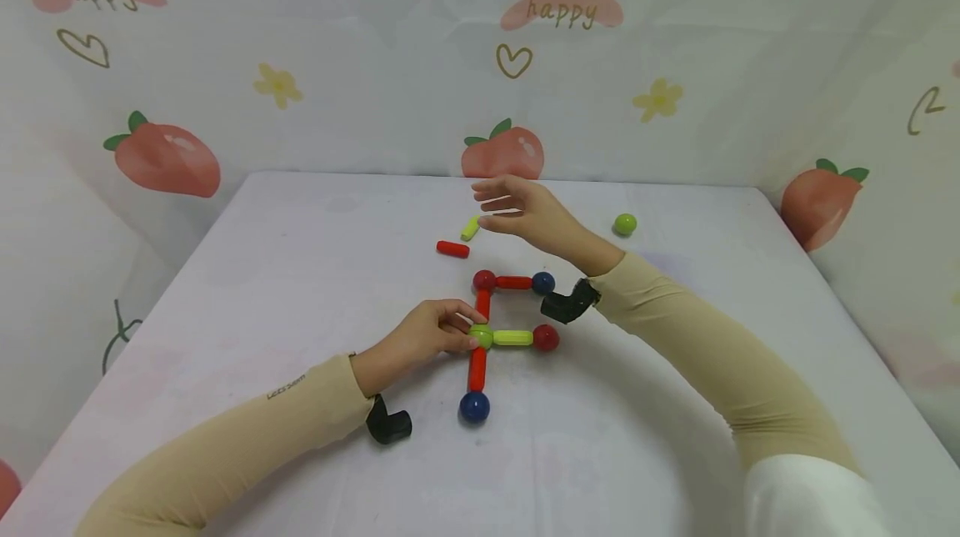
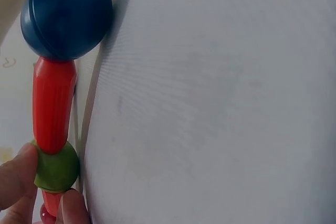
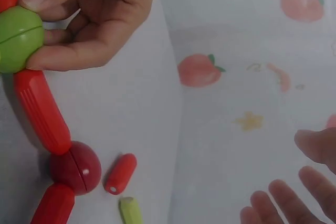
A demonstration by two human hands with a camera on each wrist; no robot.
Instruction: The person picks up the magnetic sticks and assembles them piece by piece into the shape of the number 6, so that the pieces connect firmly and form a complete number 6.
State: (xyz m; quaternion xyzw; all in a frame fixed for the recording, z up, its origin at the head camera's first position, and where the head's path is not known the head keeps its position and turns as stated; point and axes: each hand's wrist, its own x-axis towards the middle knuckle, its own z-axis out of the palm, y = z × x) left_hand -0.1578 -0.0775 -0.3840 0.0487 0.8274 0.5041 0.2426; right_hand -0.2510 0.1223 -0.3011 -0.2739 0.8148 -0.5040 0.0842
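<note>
My left hand point(image 1: 427, 332) pinches the green ball point(image 2: 59, 170) at the middle of a ball-and-rod figure, between thumb and finger. From that ball one red rod point(image 1: 477, 370) runs to a near blue ball point(image 1: 474, 407); another red rod point(image 1: 483, 305) runs to a far red ball point(image 1: 484, 280). A yellow-green rod point(image 1: 513, 338) leads right to a second red ball point(image 1: 546, 338). Off the far red ball, a red rod point(image 1: 513, 283) reaches another blue ball point(image 1: 543, 283). My right hand point(image 1: 528, 216) is raised beyond the figure, fingers apart and holding nothing.
Behind the figure lie a loose red rod point(image 1: 453, 249) and a loose yellow-green rod point(image 1: 470, 228), the latter close to the right fingertips in the head view. A loose green ball point(image 1: 625, 224) sits at the back right of the white table point(image 1: 337, 220). A patterned cloth point(image 1: 375, 62) hangs behind.
</note>
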